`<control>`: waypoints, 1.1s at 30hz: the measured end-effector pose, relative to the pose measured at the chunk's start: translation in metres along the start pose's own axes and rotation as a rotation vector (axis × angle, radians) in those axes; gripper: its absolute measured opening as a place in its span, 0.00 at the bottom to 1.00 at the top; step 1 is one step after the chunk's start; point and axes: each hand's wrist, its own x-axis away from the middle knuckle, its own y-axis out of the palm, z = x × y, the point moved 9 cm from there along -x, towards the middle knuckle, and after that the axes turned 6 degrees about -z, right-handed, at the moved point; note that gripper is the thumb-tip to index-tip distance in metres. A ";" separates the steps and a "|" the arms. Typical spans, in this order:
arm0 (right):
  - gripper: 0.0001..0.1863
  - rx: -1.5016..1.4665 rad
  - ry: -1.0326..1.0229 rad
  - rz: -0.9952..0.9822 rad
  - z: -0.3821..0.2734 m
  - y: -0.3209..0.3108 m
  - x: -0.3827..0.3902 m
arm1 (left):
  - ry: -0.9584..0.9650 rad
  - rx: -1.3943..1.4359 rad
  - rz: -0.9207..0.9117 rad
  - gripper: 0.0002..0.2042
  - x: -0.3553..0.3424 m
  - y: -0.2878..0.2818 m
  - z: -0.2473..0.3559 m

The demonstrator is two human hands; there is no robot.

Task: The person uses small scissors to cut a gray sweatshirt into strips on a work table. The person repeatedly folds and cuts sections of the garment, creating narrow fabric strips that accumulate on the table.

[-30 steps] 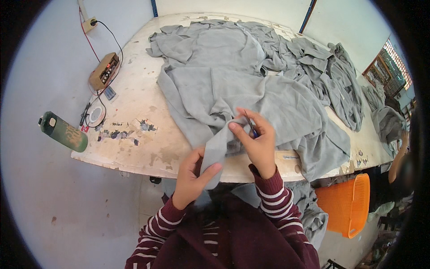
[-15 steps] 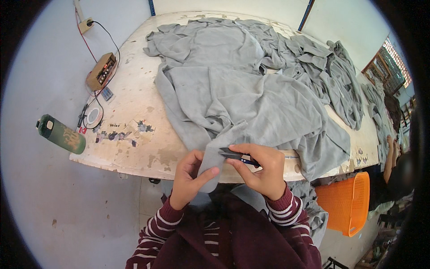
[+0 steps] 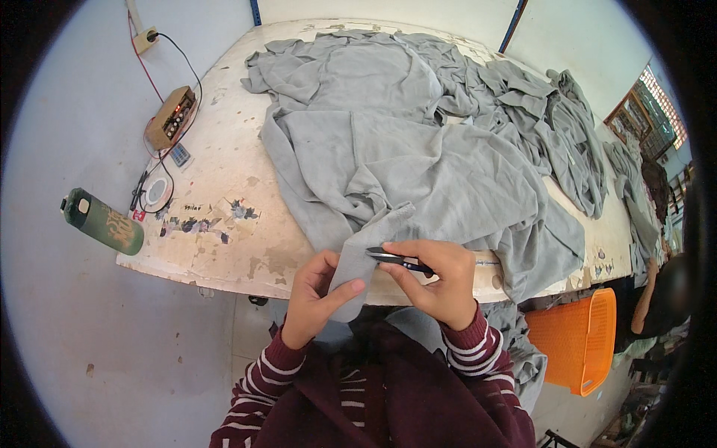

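Here at the table's (image 3: 216,179) near edge, the left hand (image 3: 315,299) has thumb and fingers closed on a grey strip (image 3: 357,257), its tip past the edge; the right hand (image 3: 437,280) pinches black snips (image 3: 405,263), points at the strip, grey cloth (image 3: 463,179) crowding behind, bare tabletop opening leftward to the green bottle (image 3: 104,222)

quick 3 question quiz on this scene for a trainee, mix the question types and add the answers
1. Which hand holds the snips?
2. True or false: the left hand grips the cloth.
3. What colour is the basket? a) green b) orange c) white

Key: 1. The right hand; 2. true; 3. b
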 end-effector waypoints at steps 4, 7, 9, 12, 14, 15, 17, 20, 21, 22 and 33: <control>0.09 0.004 -0.018 -0.003 -0.003 0.001 -0.001 | 0.004 0.000 0.003 0.09 0.000 -0.001 0.000; 0.10 0.007 -0.032 -0.001 -0.004 0.002 -0.002 | 0.010 -0.010 0.009 0.09 0.001 -0.002 0.000; 0.10 0.009 -0.038 0.000 -0.003 0.004 -0.002 | -0.004 -0.004 0.005 0.09 0.001 -0.002 0.000; 0.11 -0.013 -0.025 -0.008 -0.001 0.005 -0.001 | -0.012 -0.005 0.004 0.09 0.001 -0.003 0.000; 0.12 -0.048 0.012 -0.028 0.002 0.004 -0.001 | -0.016 -0.008 0.006 0.09 0.002 -0.004 -0.001; 0.13 -0.087 0.034 -0.011 0.004 0.000 -0.001 | -0.019 -0.011 0.007 0.09 0.002 -0.004 -0.001; 0.17 -0.159 0.082 0.026 0.010 -0.009 -0.006 | -0.027 -0.027 0.007 0.09 0.002 -0.005 -0.002; 0.24 -0.505 0.110 -0.077 0.019 -0.003 -0.024 | -0.008 -0.139 -0.008 0.09 0.003 -0.005 0.002; 0.27 -0.595 0.152 -0.196 0.022 0.009 -0.029 | 0.022 -0.222 -0.018 0.08 0.004 -0.005 0.008; 0.30 -0.623 0.188 -0.421 0.022 0.028 -0.031 | 0.054 -0.306 -0.028 0.08 0.004 -0.004 0.013; 0.24 -0.334 -0.134 -0.173 -0.005 0.026 -0.021 | -0.034 -0.147 0.047 0.09 0.006 -0.016 0.019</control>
